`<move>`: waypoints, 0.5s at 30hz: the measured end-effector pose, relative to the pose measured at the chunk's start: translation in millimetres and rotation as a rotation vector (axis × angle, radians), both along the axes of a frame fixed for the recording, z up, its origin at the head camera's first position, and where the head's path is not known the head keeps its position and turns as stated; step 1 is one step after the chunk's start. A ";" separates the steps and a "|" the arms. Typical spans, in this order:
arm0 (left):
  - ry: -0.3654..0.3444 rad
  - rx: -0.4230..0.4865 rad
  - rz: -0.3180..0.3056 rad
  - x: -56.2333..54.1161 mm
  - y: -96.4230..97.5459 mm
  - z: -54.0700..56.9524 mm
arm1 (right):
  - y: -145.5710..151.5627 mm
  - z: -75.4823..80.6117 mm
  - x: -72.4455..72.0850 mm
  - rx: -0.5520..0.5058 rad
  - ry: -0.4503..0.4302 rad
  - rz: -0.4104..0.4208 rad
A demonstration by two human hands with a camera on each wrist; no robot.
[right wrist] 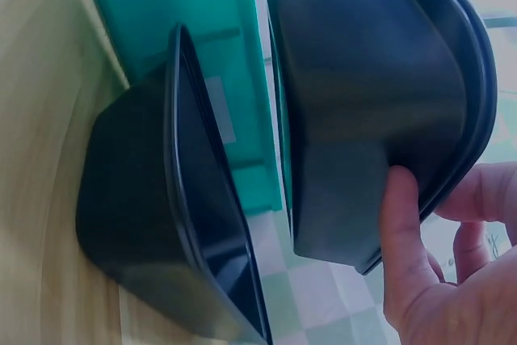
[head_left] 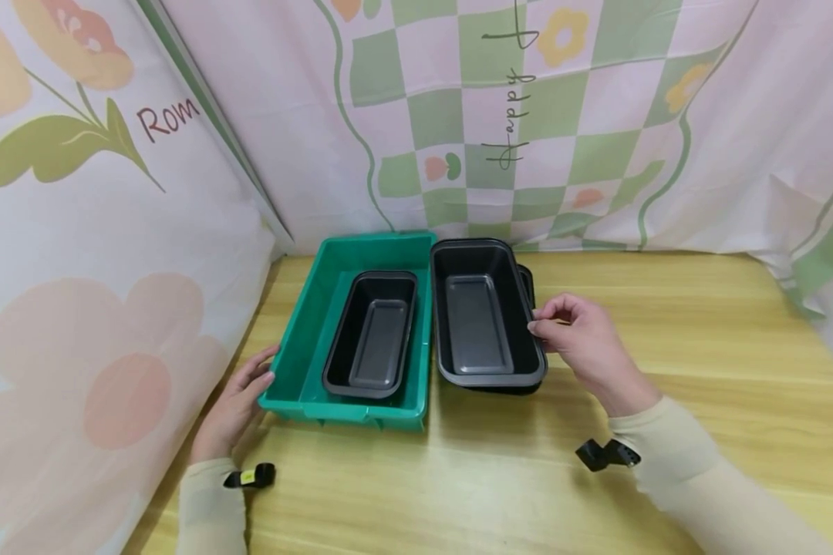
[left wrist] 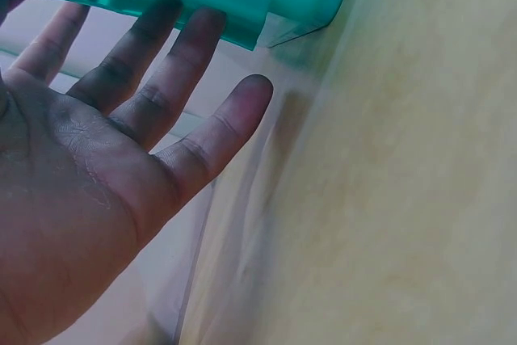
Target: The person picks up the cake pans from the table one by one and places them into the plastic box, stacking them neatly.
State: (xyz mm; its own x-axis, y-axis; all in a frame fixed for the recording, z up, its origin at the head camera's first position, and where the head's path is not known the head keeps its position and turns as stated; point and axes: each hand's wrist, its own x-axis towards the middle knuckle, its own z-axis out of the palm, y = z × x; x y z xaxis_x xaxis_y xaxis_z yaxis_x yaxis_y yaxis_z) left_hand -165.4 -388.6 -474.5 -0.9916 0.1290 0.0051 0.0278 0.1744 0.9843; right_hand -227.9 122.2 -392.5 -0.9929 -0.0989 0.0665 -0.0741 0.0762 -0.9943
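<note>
Right hand (head_left: 590, 347) pinches a black loaf pan (head_left: 477, 324) at three o'clock; left hand (head_left: 231, 407), fingers extended, touches the green tray (head_left: 308, 339) at eight o'clock.

Passage between left hand (head_left: 236, 405) and right hand (head_left: 588, 347) is barred by green tray (head_left: 308, 324) and black pan (head_left: 479, 324). Tabletop (head_left: 708, 324) right of both is left unobstructed.

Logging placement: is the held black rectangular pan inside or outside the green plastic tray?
Outside: the right hand holds the pan beside the tray.
</note>
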 end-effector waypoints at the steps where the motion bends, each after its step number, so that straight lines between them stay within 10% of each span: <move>1: 0.002 -0.001 0.002 0.0 -0.2 0.0 | -1.9 0.4 -0.1 -0.001 -0.004 0.001; 15: -0.019 -0.042 0.011 0.0 -0.8 1.9 | -34.7 5.4 -2.1 -0.012 0.011 0.026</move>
